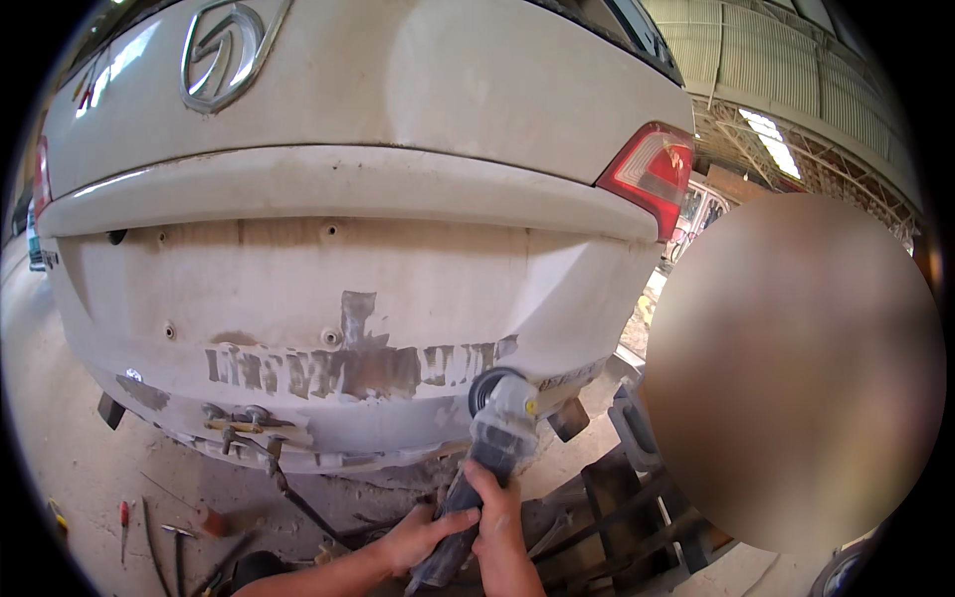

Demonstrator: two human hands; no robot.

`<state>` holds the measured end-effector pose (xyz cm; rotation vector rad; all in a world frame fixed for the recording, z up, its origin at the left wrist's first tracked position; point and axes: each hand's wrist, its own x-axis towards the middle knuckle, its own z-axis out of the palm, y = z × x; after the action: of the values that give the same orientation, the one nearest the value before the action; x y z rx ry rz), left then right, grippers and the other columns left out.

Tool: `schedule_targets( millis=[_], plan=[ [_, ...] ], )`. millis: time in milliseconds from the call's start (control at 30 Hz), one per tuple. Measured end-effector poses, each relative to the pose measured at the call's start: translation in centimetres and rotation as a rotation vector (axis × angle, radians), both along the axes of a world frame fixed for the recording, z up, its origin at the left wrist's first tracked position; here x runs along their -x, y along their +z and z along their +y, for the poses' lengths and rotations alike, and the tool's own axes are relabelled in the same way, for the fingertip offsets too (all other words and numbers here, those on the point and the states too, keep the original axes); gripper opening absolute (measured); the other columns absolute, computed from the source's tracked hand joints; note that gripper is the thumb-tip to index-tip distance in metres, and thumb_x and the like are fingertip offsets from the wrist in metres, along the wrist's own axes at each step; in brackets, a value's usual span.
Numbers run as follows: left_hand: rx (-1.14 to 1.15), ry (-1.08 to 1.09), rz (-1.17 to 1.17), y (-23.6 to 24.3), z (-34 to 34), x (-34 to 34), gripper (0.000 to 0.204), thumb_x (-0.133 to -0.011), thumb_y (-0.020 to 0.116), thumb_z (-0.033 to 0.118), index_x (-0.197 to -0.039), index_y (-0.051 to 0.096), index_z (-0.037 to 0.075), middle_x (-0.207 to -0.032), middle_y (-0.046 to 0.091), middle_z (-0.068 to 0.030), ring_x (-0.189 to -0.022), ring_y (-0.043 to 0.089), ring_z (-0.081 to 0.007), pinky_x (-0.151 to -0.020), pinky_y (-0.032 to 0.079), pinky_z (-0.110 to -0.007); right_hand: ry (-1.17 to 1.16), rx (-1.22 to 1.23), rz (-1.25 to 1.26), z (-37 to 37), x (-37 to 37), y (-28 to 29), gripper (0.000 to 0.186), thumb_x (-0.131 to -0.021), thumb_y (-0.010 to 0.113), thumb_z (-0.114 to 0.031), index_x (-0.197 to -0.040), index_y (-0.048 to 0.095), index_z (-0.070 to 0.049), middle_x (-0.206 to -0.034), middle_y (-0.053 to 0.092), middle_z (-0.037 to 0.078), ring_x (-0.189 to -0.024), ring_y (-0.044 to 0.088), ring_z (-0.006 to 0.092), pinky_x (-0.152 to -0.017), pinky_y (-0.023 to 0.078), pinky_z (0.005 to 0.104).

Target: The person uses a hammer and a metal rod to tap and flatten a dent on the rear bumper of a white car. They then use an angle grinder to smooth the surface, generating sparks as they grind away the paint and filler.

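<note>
Grey dusty angle grinder (494, 438) pressed against white car's sanded rear panel (338, 328), left hand (418, 537) and right hand (494, 512) fingers clamped around its body, scattered hand tools (149, 537) on concrete floor (70, 448).

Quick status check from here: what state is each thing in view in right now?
Angle grinder: gripped by both hands, disc against the rear panel's lower right.
Left hand: closed around the grinder's rear handle.
Right hand: closed on the grinder body.
Rear panel: dusty, paint ground to bare metal in a strip.
Tail light: mounted, looks intact.
Emblem: still attached.
Hand tools: lying loose on the floor.
</note>
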<state>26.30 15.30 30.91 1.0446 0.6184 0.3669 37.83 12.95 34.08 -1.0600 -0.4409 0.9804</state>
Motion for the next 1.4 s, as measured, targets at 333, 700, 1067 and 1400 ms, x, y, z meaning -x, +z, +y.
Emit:
schedule_targets(
  millis=[333,700,1067,1400],
  plan=[
    [-0.030,0.024,0.016,1.0,0.1,-0.6,0.054,-0.082,0.062,0.041,-0.105,0.055,-0.007,-0.089,0.062,-0.0122,-0.075,0.061,-0.0182,-0.067,0.049,-0.029,0.007,-0.020,0.100,-0.4,-0.1,1.9,0.021,-0.074,0.068,-0.014,-0.085,0.057,0.000,-0.070,0.059,0.009,-0.055,0.058,0.0196,-0.049,0.046,0.0305],
    [-0.003,0.002,-0.017,1.8,0.7,-1.8,0.062,-0.078,0.064,0.048,-0.103,0.057,-0.007,-0.089,0.062,-0.0097,-0.078,0.059,-0.0147,-0.067,0.047,-0.027,-0.006,-0.055,0.017,0.5,-1.6,1.6,0.022,-0.077,0.063,-0.019,-0.085,0.056,-0.001,-0.068,0.059,0.009,-0.056,0.059,0.0209,-0.052,0.048,0.0326],
    [-0.056,-0.003,0.010,3.3,1.1,-3.1,0.060,-0.077,0.067,0.043,-0.105,0.055,-0.008,-0.089,0.062,-0.0137,-0.075,0.062,-0.0188,-0.066,0.050,-0.030,-0.036,-0.043,0.000,0.7,-2.8,2.3,0.023,-0.077,0.061,-0.021,-0.086,0.056,0.000,-0.069,0.059,0.010,-0.057,0.059,0.0213,-0.052,0.048,0.0322],
    [-0.009,0.015,-0.054,2.2,1.2,-3.2,0.053,-0.081,0.065,0.039,-0.105,0.054,-0.007,-0.087,0.062,-0.0124,-0.072,0.062,-0.0189,-0.062,0.050,-0.030,-0.096,-0.060,-0.050,1.2,-3.2,0.3,0.024,-0.076,0.063,-0.019,-0.088,0.055,0.000,-0.071,0.059,0.009,-0.055,0.059,0.0200,-0.050,0.048,0.0317]
  ],
)
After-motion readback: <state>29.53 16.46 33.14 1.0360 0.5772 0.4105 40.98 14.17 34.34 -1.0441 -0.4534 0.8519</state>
